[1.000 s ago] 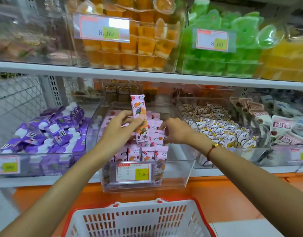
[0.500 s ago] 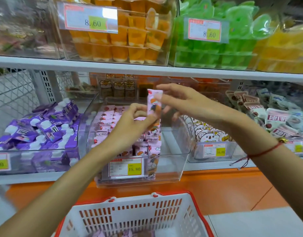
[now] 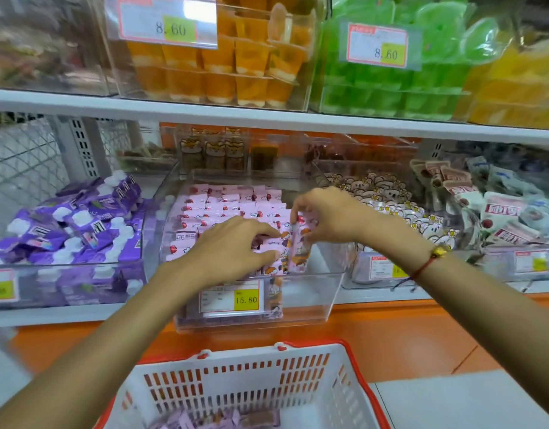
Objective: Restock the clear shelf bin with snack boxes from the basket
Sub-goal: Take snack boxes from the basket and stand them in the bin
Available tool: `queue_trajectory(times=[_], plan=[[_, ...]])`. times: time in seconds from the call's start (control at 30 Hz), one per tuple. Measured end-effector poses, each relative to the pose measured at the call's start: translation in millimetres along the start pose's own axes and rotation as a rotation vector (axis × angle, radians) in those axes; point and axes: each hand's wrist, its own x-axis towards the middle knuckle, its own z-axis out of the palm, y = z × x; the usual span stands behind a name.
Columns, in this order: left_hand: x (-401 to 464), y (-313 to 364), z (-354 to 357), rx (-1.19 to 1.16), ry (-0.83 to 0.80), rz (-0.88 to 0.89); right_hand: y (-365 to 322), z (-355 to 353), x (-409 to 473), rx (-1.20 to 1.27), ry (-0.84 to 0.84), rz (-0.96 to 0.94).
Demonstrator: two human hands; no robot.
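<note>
Pale pink snack boxes [image 3: 236,205] printed with red spots and cartoon figures are seen in the clear plastic bin [image 3: 328,292], which bears a white price tag with a yellow patch [image 3: 231,298]; the white slotted basket [image 3: 267,379] is rimmed in red

Your two arms are bare from the lower edge of the view up to the hands; no sleeve shows on either one. Your left hand [image 3: 233,246] carries no ring, no watch and no band that I can see. Near your right hand [image 3: 328,215], around the wrist, you wear a thin red string bracelet [image 3: 423,267]. On it sits one small golden bead [image 3: 439,251], on the upper side of the wrist. Two dark loose ends of the string [image 3: 401,283] hang under the wrist. The nails are too blurred to describe.
</note>
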Motion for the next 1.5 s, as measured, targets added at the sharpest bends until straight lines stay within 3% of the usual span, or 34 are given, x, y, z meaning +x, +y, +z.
queue_trajectory(times=[0.13, 0.3, 0.57, 0.67, 0.73, 0.77, 0.87, 0.93, 1.03, 1.1, 1.17, 1.23, 1.3, 1.43, 1.5], plan=[[-0.1, -5.1, 0.1, -0.015, -0.03, 0.009, -3.2, 27.2, 14.0, 0.179, -0.034, 0.083], [-3.4, -6.4, 1.8, 0.006, -0.005, 0.042, -2.1, 42.5, 11.2, 0.065, 0.131, 0.05], [-2.3, 11.1, 8.1, 0.291, 0.044, 0.101, -14.1, 15.3, -9.6, 0.172, -0.116, 0.118], [-9.3, 16.6, 7.3, 0.317, 0.073, 0.12, -17.5, 1.4, -46.6, 0.129, 0.104, 0.028], [-23.1, 17.0, 5.1, 0.286, 0.219, 0.178, -21.5, -1.8, -81.7, 0.224, 0.236, -0.094], [-34.1, 17.4, 5.0, 0.25, 0.352, 0.217, -23.4, 0.3, -97.6, 0.237, 0.209, -0.142], [-76.0, 15.6, 26.8, 0.119, 0.792, 0.32, -25.8, 31.2, -122.8, 0.097, -0.126, -0.198], [-106.9, 7.7, 60.7, 0.038, 0.869, 0.315, -27.3, 67.4, -121.9, -0.014, -0.37, -0.276], [-148.9, -13.8, 124.8, -0.048, 0.684, 0.122, -22.6, 150.3, -109.6, -0.058, -0.691, -0.234], [-175.0, -34.1, 170.0, -0.048, 0.443, -0.107, -17.0, 215.9, -106.0, -0.125, -0.829, -0.134], [-204.5, -58.6, 212.2, -0.104, 0.157, -0.421, -17.0, 276.7, -112.5, -0.117, -0.864, -0.012], [-233.7, -80.4, 243.7, -0.198, -0.054, -0.663, -22.7, 327.5, -131.4, -0.005, -0.83, 0.121], [-253.0, -95.2, 261.2, -0.247, -0.107, -0.772, -31.2, 368.2, -157.6, 0.021, -0.809, 0.198], [-252.6, -113.5, 277.2, -0.19, -0.126, -0.741, -38.3, 411.1, -193.2, -0.023, -0.661, 0.231], [-242.6, -121.3, 284.8, -0.016, -0.223, -0.654, -41.9, 409.8, -192.7, 0.041, -0.409, 0.187]])
